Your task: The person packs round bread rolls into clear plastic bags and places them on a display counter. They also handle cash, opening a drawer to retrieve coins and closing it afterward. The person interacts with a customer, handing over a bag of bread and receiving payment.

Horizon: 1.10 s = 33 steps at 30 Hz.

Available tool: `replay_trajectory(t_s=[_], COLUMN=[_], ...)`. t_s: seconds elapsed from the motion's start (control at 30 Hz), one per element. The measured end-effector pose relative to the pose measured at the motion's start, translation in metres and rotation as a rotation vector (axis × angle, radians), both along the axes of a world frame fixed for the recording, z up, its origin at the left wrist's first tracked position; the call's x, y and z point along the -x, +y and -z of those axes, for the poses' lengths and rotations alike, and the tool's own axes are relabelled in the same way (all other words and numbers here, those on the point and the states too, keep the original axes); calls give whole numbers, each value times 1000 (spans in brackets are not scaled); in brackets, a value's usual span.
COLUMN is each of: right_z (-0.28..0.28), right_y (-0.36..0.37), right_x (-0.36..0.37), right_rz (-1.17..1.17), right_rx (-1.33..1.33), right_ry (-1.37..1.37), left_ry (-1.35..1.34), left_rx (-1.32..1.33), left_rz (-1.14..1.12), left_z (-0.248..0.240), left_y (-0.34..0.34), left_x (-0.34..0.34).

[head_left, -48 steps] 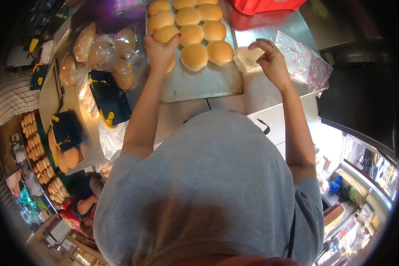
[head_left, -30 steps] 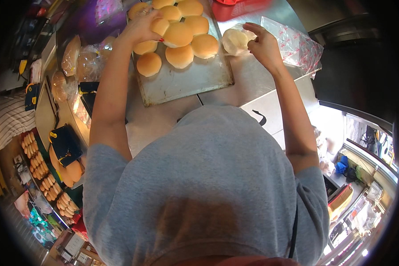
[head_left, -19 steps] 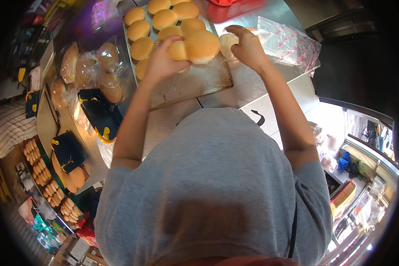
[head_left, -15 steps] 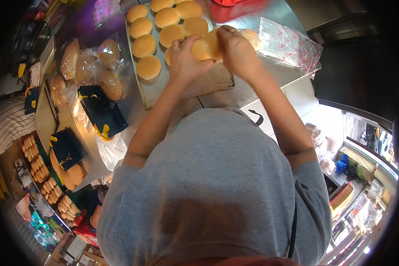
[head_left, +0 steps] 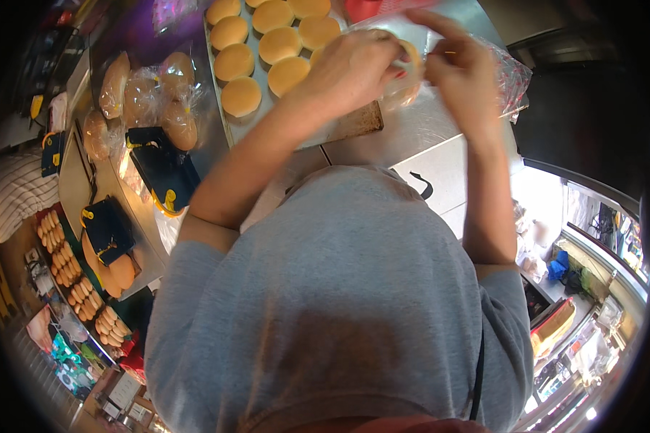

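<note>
Just off the right edge of a metal baking tray (head_left: 339,130), my left hand (head_left: 354,68) is closed on the gathered part of a clear plastic bag (head_left: 404,90). Golden bread shows through the bag, which hangs partly hidden behind the fingers. My right hand (head_left: 469,79) is close by on the bag's right side, smeared by motion. Its thumb and fingers are drawn in while one finger points up and left; a small yellowish mark shows at them, too blurred to make out. Round golden buns (head_left: 278,45) sit in rows on the tray.
Bagged loaves (head_left: 141,101) lie left of the tray, with a dark blue box with yellow trim (head_left: 165,173) in front of them. A printed plastic packet (head_left: 513,79) lies at the counter's right. Something red (head_left: 365,9) is at the far edge. Lower left, rows of long rolls (head_left: 79,296).
Both hands have left the tray and shifted right with the bread, which now shows inside the clear bag. My left hand has closed on the plastic; my right hand has moved to its right.
</note>
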State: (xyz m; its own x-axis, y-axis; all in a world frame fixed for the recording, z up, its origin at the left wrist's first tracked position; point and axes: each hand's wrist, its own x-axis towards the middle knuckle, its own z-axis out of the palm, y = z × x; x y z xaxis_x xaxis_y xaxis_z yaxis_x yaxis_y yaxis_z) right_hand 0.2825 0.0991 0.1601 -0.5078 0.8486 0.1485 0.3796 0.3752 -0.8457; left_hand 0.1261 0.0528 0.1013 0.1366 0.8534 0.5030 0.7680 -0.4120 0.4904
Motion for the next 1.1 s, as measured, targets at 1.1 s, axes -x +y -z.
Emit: replay_trajectory(t_s=[1.1], right_z=[90], right_y=[22], right_x=[-21], right_rz=[12], right_rx=[265], right_ry=[480], left_ry=[-718], left_rx=[257], left_rz=[-56], left_z=[10], left_y=[-6], left_x=[41])
